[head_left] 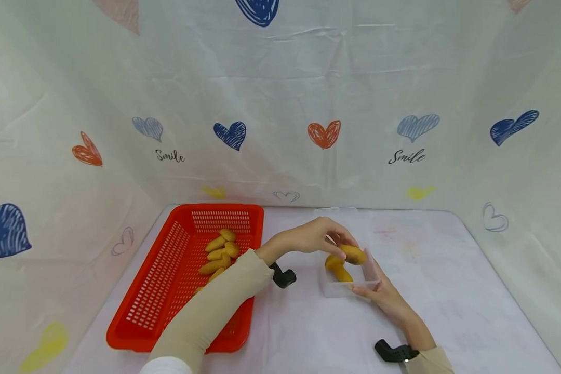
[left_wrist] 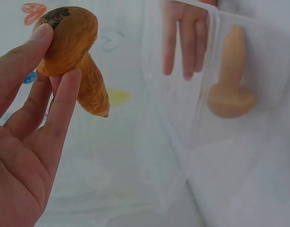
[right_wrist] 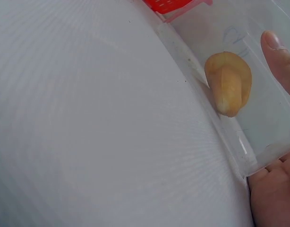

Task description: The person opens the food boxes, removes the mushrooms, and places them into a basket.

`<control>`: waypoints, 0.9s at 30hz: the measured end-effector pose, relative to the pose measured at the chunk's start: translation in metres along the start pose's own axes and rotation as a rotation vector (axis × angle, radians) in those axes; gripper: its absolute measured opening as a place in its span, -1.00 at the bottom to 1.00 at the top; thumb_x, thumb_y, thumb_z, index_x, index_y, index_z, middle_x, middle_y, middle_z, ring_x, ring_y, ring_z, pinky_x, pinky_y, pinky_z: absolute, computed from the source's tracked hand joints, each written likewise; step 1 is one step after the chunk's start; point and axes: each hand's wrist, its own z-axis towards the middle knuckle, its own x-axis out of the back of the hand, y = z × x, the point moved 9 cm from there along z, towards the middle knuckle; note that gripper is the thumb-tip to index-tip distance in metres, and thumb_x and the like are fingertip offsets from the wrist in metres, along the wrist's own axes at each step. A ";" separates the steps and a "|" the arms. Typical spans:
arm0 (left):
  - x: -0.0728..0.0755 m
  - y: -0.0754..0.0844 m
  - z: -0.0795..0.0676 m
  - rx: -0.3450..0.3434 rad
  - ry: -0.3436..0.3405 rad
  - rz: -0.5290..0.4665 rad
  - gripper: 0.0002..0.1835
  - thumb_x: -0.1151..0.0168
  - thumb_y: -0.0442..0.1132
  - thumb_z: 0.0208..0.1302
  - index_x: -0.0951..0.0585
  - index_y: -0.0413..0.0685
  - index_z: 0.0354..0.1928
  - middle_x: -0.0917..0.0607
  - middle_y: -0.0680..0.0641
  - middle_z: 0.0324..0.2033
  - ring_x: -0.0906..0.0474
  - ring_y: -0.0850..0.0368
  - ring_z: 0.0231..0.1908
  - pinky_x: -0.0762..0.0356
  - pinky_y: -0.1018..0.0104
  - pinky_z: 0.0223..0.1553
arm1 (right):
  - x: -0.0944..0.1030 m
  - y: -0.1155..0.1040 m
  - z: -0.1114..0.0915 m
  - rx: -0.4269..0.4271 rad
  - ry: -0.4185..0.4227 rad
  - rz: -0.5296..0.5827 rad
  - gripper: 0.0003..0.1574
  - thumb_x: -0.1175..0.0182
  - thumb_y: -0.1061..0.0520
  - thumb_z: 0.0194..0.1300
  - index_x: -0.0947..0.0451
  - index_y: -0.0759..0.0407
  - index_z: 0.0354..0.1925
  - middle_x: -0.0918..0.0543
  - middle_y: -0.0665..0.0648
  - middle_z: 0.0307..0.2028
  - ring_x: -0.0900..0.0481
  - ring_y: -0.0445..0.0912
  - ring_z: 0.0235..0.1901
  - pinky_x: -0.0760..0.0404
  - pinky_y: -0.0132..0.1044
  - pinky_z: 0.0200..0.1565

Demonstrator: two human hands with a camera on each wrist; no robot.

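Note:
My left hand (head_left: 321, 236) pinches a yellow-brown mushroom (left_wrist: 72, 42) between thumb and fingertips, over a clear plastic box (head_left: 335, 291). Its cap has a dark patch by the thumb, and the stem points away from the palm. A second mushroom (head_left: 339, 271) lies inside the box, showing its cap and stem in both wrist views. At the box's right side, my right hand (head_left: 389, 297) holds the wall, with the thumb (right_wrist: 277, 56) at the near edge and the fingers (left_wrist: 186, 42) seen through the clear plastic.
A red perforated basket (head_left: 142, 306) stands on the left of the white-covered table (head_left: 430, 270), with several similar mushrooms (head_left: 211, 267) in it, partly hidden by my left sleeve (head_left: 217, 304). Behind the table hangs a white curtain (head_left: 271, 88) printed with hearts.

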 end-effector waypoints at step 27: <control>0.118 -0.011 -0.151 0.145 0.361 0.069 -0.66 -0.36 -0.40 0.26 -0.66 -0.21 0.08 -0.69 -0.09 0.00 -0.60 0.02 0.02 -0.59 0.19 0.09 | 0.000 0.002 -0.001 -0.019 -0.008 0.018 0.34 -0.34 0.33 0.26 0.36 -0.09 0.61 0.35 0.17 0.58 0.46 0.11 0.51 0.43 0.26 0.36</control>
